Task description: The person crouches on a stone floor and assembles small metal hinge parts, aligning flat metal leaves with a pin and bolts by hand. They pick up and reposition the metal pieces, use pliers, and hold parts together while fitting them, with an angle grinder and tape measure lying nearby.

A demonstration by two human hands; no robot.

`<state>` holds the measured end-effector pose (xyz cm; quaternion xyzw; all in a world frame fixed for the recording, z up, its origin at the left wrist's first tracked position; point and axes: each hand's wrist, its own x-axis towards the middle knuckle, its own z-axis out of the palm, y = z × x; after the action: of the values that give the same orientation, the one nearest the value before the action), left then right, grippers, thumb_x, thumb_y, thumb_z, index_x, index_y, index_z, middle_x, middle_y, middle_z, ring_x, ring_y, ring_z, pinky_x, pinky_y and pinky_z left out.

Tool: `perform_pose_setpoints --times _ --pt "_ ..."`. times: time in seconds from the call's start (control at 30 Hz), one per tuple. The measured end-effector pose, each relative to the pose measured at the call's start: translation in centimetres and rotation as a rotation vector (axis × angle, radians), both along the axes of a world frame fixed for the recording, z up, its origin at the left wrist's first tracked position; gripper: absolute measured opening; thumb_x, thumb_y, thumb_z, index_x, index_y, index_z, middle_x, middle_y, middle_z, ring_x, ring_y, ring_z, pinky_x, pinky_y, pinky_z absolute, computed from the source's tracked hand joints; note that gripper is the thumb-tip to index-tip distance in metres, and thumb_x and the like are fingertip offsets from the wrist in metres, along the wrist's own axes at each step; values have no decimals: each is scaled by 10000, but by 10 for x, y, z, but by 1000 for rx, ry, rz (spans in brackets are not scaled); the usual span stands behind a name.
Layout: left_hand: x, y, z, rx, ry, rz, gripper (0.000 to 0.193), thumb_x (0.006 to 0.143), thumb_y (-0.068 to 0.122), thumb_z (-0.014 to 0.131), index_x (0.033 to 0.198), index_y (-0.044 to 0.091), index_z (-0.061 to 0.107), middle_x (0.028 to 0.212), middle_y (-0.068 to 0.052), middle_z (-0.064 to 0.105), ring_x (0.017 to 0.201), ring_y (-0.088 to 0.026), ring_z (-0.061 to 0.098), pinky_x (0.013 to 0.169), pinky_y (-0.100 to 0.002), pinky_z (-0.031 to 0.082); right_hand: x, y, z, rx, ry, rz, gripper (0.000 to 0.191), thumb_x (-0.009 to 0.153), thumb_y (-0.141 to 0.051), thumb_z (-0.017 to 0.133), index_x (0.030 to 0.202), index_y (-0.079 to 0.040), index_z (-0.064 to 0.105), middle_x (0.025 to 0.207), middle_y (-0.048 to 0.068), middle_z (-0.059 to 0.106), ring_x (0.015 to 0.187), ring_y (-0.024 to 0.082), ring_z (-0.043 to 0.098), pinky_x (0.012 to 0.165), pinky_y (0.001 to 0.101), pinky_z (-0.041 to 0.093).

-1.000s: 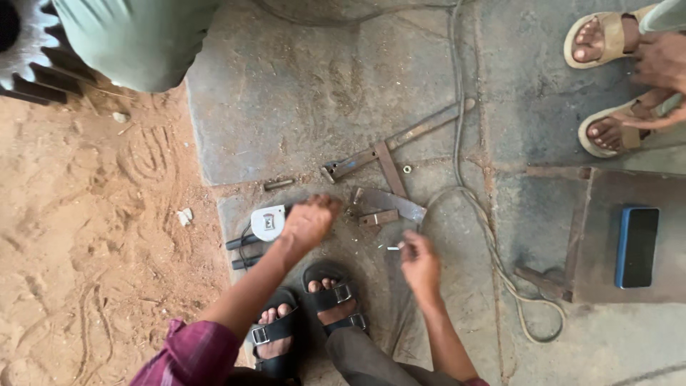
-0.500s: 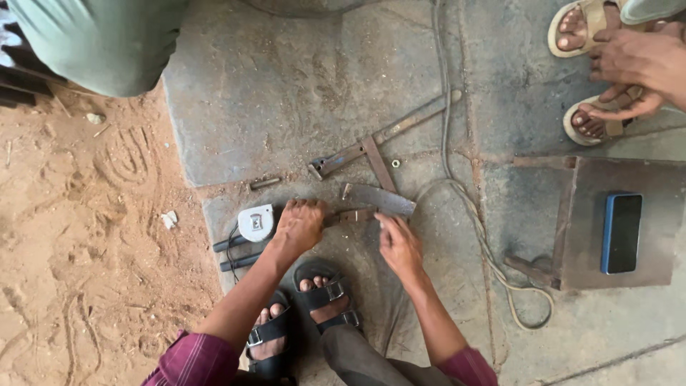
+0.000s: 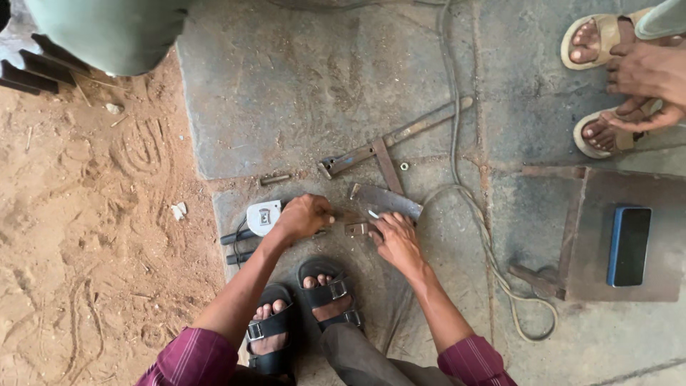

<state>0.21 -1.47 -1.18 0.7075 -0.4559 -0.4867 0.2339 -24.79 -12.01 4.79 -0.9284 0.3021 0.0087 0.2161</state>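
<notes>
Rusty steel is worked by both hands: the right hand, fingers curled around a white marker, is touching a flat plate at twelve o'clock, its long axis running ten-to-four; the left hand is closed nearby.

The floor is worn grey concrete, meeting loose sand on one side. On the concrete lie a long flat steel bar with a welded crosspiece, a small nut beside it, a short bolt, a flat steel plate, a grey cable and a rusty metal sheet carrying a blue phone.
</notes>
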Motion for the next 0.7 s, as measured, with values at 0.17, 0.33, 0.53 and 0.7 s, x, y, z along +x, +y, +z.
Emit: perform_pose_setpoints --times 0.17,0.33,0.53,0.7 --pt "-24 -3 -9 -85 166 -4 340 792 305 789 1081 126 771 996 -120 785 937 -294 773 836 -405 598 -52 18 2 46 30 -258 200 791 -264 818 875 -92 762 886 89 696 901 304 643 800 435 503" --pt "-48 -10 -7 -10 -154 -3 298 828 304 776 1085 153 773 975 -170 753 935 -365 721 850 -469 562 -117 36 -9 210 61 -742 384 838 -266 836 687 -12 591 584 115 574 544 233 536 573 397 480" --pt "-17 -11 14 -78 -441 -13 316 920 286 696 1177 102 700 1088 -189 715 974 -375 715 845 -487 581 -124 35 -23 509 -232 -850 266 882 -104 752 748 -32 532 600 25 576 570 72 520 530 307 456" --pt "46 25 42 -9 -703 99 481 803 338 783 1239 171 669 1222 -134 653 1130 -351 633 940 -528 524 -87 32 -14 678 -397 -802 202 960 -33 637 1153 -55 689 763 41 692 677 75 626 638 264 513"
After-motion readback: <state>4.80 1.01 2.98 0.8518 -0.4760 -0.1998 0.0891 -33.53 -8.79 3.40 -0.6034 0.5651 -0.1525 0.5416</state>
